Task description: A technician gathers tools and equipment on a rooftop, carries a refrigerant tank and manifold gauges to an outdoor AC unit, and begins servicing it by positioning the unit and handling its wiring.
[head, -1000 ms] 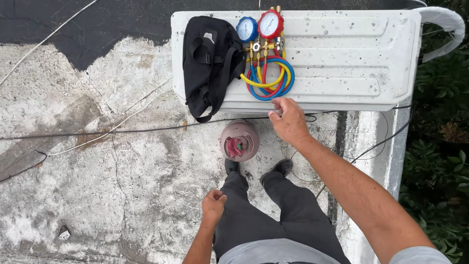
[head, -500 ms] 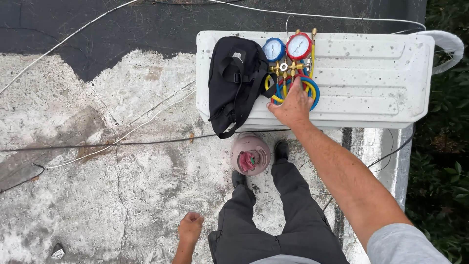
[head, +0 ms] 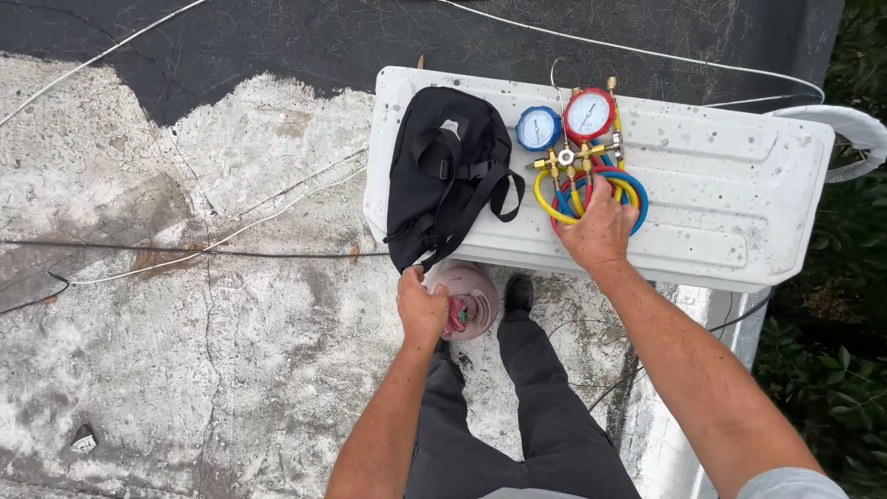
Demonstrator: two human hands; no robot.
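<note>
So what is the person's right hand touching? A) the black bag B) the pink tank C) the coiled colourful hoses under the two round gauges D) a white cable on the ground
C: the right hand rests on the coiled hoses below the gauges, while the left hand is down on the pink tank.

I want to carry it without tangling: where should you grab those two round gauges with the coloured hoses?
Probably the brass bar under the two dials, from above. The gauge set lies flat on the white unit, so the bar faces up. The right hand rests on the coiled hoses.
</note>
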